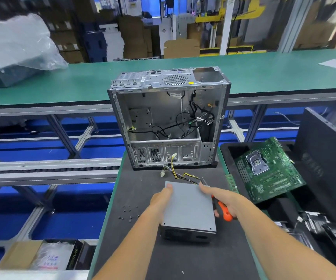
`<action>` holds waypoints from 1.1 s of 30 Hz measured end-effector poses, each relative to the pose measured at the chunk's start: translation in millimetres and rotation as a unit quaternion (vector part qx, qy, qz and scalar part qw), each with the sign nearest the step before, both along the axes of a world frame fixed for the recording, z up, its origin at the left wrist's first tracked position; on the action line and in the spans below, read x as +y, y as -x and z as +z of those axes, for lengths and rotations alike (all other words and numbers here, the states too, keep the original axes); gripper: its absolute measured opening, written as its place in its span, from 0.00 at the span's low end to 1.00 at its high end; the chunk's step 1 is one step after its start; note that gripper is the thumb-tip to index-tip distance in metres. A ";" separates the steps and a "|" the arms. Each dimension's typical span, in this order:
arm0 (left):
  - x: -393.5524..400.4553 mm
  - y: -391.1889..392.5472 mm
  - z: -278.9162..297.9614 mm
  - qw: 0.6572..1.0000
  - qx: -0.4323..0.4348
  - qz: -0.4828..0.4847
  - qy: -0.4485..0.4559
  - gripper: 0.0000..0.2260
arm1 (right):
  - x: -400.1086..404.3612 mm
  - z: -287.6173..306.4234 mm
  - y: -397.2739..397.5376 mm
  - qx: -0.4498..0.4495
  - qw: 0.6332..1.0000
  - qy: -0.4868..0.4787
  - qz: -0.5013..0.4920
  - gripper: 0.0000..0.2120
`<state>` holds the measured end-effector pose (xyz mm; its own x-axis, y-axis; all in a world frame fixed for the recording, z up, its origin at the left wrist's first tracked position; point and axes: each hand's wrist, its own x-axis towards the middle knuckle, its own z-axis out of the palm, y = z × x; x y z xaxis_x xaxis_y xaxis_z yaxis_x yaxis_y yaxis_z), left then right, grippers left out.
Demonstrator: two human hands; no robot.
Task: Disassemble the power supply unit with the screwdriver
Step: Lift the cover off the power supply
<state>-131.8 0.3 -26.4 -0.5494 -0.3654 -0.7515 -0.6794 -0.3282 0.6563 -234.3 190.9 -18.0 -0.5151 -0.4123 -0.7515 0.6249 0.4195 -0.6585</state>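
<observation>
The grey metal power supply unit (189,209) lies flat on the dark mat, its yellow and black cable bundle (183,174) trailing toward the case. My left hand (161,201) grips its left side, thumb on the top plate. My right hand (221,201) rests on the unit's far right corner while holding an orange-handled screwdriver (224,212) in the palm beside the unit's right edge. The screwdriver's tip is hidden.
An open, gutted computer case (169,116) stands upright just behind the unit. Several loose screws (128,214) lie on the mat to the left. A green motherboard (268,170) and a RAM stick (232,183) sit in the black tray at right.
</observation>
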 end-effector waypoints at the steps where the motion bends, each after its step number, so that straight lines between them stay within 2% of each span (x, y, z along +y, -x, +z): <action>1: 0.2 0.4 0.6 1.000 0.006 0.000 -0.008 0.28 | 1.4 -0.3 -0.2 -0.001 1.000 0.000 0.000 0.23; 6: 3.8 -3.2 -3.5 1.000 -0.013 -0.013 0.013 0.34 | 2.3 -1.7 1.8 0.017 1.000 -0.006 0.015 0.25; 9: 1.9 -7.0 -2.0 0.999 -0.016 -0.042 0.025 0.32 | 1.7 1.7 4.8 0.033 0.998 -0.026 0.039 0.27; 11: -0.7 -5.8 5.1 0.991 -0.024 -0.088 0.099 0.32 | 3.1 3.9 8.1 0.064 0.996 -0.044 0.042 0.28; 12: -2.3 -4.0 9.1 0.974 -0.033 -0.119 0.189 0.33 | 3.0 4.9 10.0 0.085 0.994 -0.053 0.039 0.29; 13: -3.0 -1.3 15.5 0.943 -0.029 -0.148 0.296 0.33 | 1.9 6.3 12.0 0.113 0.991 -0.065 0.039 0.29; 14: -1.5 1.4 24.2 0.906 0.004 -0.177 0.385 0.32 | 0.7 7.5 13.6 0.143 0.986 -0.076 0.039 0.28; 15: 1.5 4.9 33.5 0.870 0.059 -0.222 0.436 0.31 | -1.4 8.7 14.9 0.170 0.982 -0.080 0.034 0.28; 17: 11.4 11.6 47.8 0.806 0.144 -0.360 0.448 0.32 | -5.6 11.4 16.8 0.205 0.976 -0.072 0.018 0.24; 20: 32.6 12.5 50.6 0.683 0.176 -0.542 0.457 0.42 | -9.3 12.6 17.6 0.220 0.973 -0.061 0.012 0.17; 22: 48.8 12.6 47.7 0.592 0.195 -0.620 0.476 0.48 | -10.0 11.9 18.8 0.215 0.975 -0.048 0.018 0.16; 24: 61.7 13.5 43.5 0.536 0.196 -0.662 0.486 0.52 | -10.1 11.3 20.1 0.203 0.978 -0.041 0.017 0.15; 26: 66.8 15.5 43.4 0.518 0.191 -0.667 0.501 0.52 | -9.4 11.7 21.4 0.206 0.977 -0.048 0.024 0.12; 29: 67.3 17.4 45.1 0.508 0.204 -0.651 0.526 0.46 | -7.4 13.8 25.0 0.224 0.973 -0.053 0.029 0.13; 33: 66.8 18.8 46.4 0.522 0.212 -0.652 0.507 0.45 | -7.2 16.4 26.6 0.248 0.966 -0.060 0.050 0.12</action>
